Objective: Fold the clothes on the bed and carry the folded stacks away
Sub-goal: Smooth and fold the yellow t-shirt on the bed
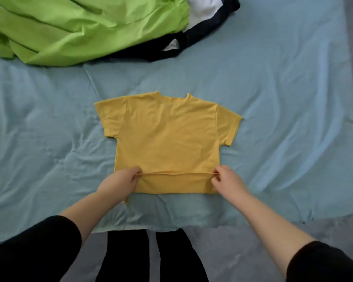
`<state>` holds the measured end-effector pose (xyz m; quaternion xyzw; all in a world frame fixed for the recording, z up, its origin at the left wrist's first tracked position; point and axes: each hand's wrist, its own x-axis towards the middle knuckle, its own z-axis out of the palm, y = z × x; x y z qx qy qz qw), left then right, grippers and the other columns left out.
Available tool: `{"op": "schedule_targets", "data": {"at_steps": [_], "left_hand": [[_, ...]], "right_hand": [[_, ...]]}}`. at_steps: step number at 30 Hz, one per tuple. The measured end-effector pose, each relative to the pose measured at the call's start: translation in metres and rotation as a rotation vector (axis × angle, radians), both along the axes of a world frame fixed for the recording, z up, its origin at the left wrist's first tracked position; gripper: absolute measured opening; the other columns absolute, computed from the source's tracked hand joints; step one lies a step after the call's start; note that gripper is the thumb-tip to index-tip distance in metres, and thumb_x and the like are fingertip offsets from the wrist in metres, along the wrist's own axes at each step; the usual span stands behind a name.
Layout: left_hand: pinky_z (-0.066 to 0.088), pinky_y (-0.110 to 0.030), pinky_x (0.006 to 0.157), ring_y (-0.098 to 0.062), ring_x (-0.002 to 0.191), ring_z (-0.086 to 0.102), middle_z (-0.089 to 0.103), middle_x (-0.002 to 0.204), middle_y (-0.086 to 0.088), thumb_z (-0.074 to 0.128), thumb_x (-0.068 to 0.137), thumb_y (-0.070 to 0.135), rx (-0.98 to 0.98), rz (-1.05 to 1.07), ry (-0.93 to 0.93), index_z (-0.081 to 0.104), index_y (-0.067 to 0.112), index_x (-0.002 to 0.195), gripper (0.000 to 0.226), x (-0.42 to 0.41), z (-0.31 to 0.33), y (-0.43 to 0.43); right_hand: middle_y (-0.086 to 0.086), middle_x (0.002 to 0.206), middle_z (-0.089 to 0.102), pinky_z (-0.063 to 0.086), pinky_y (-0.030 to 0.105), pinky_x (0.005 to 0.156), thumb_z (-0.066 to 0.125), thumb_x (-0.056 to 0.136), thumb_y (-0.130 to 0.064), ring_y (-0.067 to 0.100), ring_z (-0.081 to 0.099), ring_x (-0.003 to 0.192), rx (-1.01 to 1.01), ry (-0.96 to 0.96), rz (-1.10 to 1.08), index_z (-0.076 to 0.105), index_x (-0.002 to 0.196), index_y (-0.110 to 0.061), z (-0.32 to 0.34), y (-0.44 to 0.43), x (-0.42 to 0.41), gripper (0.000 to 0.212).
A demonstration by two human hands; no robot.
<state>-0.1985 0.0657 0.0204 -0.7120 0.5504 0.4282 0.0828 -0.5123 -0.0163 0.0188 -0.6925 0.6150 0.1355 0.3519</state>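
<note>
A small yellow T-shirt [167, 137] lies flat on the light blue bed sheet [283, 110], neck pointing away from me and both short sleeves spread out. Its bottom part is turned up in a fold near me. My left hand [120, 181] pinches the hem at the left end of that fold. At the right end my right hand [226, 179] pinches the same hem. The hem is stretched taut between the two hands.
A crumpled bright green garment [75, 27] lies at the far left of the bed. Beside it sits a dark navy and white garment [196, 23]. The bed's near edge [130, 228] runs just in front of my legs, with grey floor [253, 251] below.
</note>
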Motion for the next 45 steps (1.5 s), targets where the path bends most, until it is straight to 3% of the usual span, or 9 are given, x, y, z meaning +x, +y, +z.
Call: {"op": "schedule_targets", "data": {"at_steps": [4,17,19,22,25,29,36,40,45], "left_hand": [[0.04,-0.03,0.069,-0.024,0.095,0.06,0.066,0.107,0.002,0.042,0.1,0.031,-0.146,0.06,-0.015,0.058,0.031,0.115,0.022,0.018,-0.001,-0.072],[0.044,-0.027,0.064,-0.016,0.084,0.057,0.062,0.119,-0.001,0.036,0.102,0.022,-0.219,0.102,-0.055,0.056,0.029,0.125,0.031,0.043,-0.025,-0.194],[0.05,-0.031,0.081,-0.021,0.105,0.057,0.053,0.132,-0.001,0.043,0.1,0.026,-0.308,0.105,-0.115,0.049,0.03,0.133,0.034,0.042,-0.025,-0.189],[0.04,-0.034,0.1,-0.022,0.125,0.046,0.047,0.14,0.002,0.047,0.096,0.015,-0.545,0.094,-0.083,0.051,0.026,0.133,0.039,0.02,-0.027,-0.158],[0.024,-0.029,0.112,-0.014,0.142,0.028,0.032,0.155,0.009,0.041,0.095,0.005,-0.344,-0.097,0.091,0.04,0.029,0.146,0.056,-0.011,-0.037,-0.115],[-0.005,-0.034,0.119,-0.009,0.142,-0.023,-0.01,0.161,0.009,0.034,0.103,0.027,-0.264,-0.284,-0.123,-0.002,0.032,0.154,0.062,-0.005,-0.062,-0.089],[-0.016,-0.051,0.116,-0.027,0.144,-0.029,-0.028,0.158,-0.002,0.016,0.096,0.059,-0.221,-0.089,-0.445,-0.023,0.037,0.148,0.068,0.048,-0.061,-0.112],[-0.02,-0.052,0.114,-0.027,0.137,-0.042,-0.039,0.152,0.001,0.009,0.092,0.065,-0.33,-0.247,-0.351,-0.034,0.041,0.142,0.07,0.021,-0.066,-0.118],[-0.017,-0.053,0.115,-0.027,0.136,-0.042,-0.045,0.147,0.005,0.002,0.084,0.075,-0.192,-0.372,-0.277,-0.038,0.048,0.136,0.071,0.02,-0.083,-0.127]], "right_hand": [[0.013,0.118,0.061,0.044,0.033,0.086,0.054,0.093,-0.018,0.031,0.057,0.108,-0.123,-0.068,-0.073,0.062,0.111,-0.008,-0.003,-0.075,0.02,0.022],[0.006,0.115,0.059,0.039,0.033,0.079,0.049,0.097,-0.026,0.027,0.055,0.106,-0.306,-0.049,-0.121,0.057,0.109,-0.014,-0.03,-0.173,0.046,0.019],[0.007,0.119,0.055,0.037,0.036,0.091,0.053,0.094,-0.022,0.028,0.052,0.112,-0.385,0.017,-0.042,0.057,0.115,-0.014,-0.03,-0.173,0.049,0.023],[0.008,0.13,0.052,0.028,0.04,0.104,0.057,0.089,-0.022,0.029,0.046,0.122,-0.548,0.049,0.101,0.057,0.121,-0.015,-0.028,-0.149,0.066,0.032],[0.002,0.147,0.042,0.021,0.04,0.111,0.049,0.094,-0.03,0.023,0.035,0.136,-0.41,-0.022,0.337,0.05,0.134,-0.022,-0.036,-0.114,0.095,0.04],[-0.009,0.161,-0.008,-0.001,0.047,0.117,0.031,0.099,-0.048,0.015,-0.006,0.148,-0.206,0.073,0.361,0.006,0.152,-0.036,-0.063,-0.097,0.112,0.06],[-0.012,0.152,-0.028,-0.012,0.047,0.116,0.016,0.097,-0.055,0.014,-0.016,0.147,-0.289,0.169,0.363,-0.005,0.152,-0.035,-0.071,-0.092,0.111,0.062],[-0.01,0.151,-0.036,-0.024,0.048,0.111,0.005,0.093,-0.06,0.014,-0.028,0.142,-0.347,0.173,0.436,-0.02,0.147,-0.038,-0.074,-0.094,0.122,0.064],[-0.01,0.149,-0.039,-0.024,0.05,0.111,0.002,0.09,-0.066,0.008,-0.031,0.139,-0.309,0.264,0.358,-0.028,0.143,-0.035,-0.088,-0.118,0.109,0.068]]}}
